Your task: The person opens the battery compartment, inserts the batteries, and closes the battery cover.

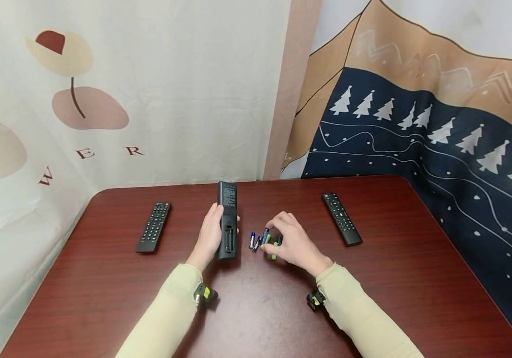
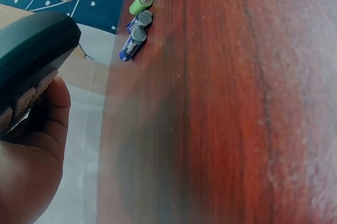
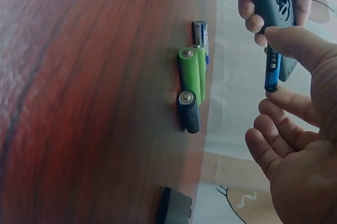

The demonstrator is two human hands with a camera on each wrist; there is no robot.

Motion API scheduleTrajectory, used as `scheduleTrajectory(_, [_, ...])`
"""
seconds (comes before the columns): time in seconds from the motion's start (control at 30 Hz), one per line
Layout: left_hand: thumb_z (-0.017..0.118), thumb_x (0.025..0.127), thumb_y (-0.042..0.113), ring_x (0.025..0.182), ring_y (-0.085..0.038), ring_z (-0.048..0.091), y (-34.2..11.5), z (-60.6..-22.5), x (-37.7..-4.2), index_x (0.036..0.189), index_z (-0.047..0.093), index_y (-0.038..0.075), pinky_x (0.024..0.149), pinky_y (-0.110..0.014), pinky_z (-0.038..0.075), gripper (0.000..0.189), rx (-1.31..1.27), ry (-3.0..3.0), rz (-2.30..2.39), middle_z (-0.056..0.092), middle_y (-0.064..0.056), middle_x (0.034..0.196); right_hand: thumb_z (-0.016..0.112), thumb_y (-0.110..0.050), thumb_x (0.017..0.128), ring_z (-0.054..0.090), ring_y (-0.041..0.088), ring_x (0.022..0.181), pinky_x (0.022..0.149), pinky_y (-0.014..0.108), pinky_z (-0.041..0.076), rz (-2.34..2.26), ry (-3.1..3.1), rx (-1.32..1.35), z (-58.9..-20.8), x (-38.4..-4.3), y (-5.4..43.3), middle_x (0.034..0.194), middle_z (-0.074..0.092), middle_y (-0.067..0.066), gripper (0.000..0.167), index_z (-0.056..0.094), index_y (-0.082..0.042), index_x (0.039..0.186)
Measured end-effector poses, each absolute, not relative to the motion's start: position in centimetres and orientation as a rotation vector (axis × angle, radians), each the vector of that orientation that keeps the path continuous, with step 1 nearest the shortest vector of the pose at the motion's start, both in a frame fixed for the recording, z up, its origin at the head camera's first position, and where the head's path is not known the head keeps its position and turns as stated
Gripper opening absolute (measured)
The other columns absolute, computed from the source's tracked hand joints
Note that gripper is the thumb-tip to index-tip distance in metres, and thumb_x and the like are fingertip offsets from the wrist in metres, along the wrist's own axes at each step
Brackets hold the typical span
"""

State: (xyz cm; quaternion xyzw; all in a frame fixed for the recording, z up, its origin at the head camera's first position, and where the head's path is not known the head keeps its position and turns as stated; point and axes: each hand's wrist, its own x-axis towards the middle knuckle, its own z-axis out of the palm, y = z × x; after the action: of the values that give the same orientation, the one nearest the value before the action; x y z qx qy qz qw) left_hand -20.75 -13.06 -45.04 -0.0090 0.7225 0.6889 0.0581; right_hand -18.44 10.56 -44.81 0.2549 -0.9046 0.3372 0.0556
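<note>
A black remote control [image 1: 227,201] is held back side up in my left hand [image 1: 210,233], and its battery compartment [image 1: 229,237] is uncovered. In the left wrist view, the fingers curl round the remote's button side. My right hand [image 1: 293,243] pinches a blue and black battery [image 3: 272,71] between thumb and forefinger, above the table. Below and beside that hand lie several loose batteries: a blue and silver battery [image 1: 252,240], another like it [image 2: 139,21], a green battery [image 3: 190,74] and a dark battery [image 3: 188,110]. Inside the compartment, details are too small to tell.
On the reddish-brown table [image 1: 256,318], a black remote [image 1: 154,227] lies button side up at the left. Another black remote [image 1: 342,220] lies at the right, also buttons up. Printed curtains [image 1: 184,89] hang behind the table's far edge.
</note>
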Motion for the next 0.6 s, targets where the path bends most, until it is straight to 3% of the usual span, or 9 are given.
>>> scheduleTrajectory(0.6, [0.021, 0.114, 0.031, 0.08, -0.02, 0.063, -12.6, -45.0, -20.8, 0.149, 0.04, 0.005, 0.075, -0.032, 0.052, 0.048, 0.003, 2.197, 2.105, 0.061, -0.031, 0.12, 0.087, -0.022, 0.082, 0.049, 0.017, 0.096, 0.078, 0.033, 0.049, 1.08, -2.648, 0.82, -44.9, -18.2, 9.3, 0.108, 0.061, 0.008, 0.037, 0.069, -0.007, 0.111])
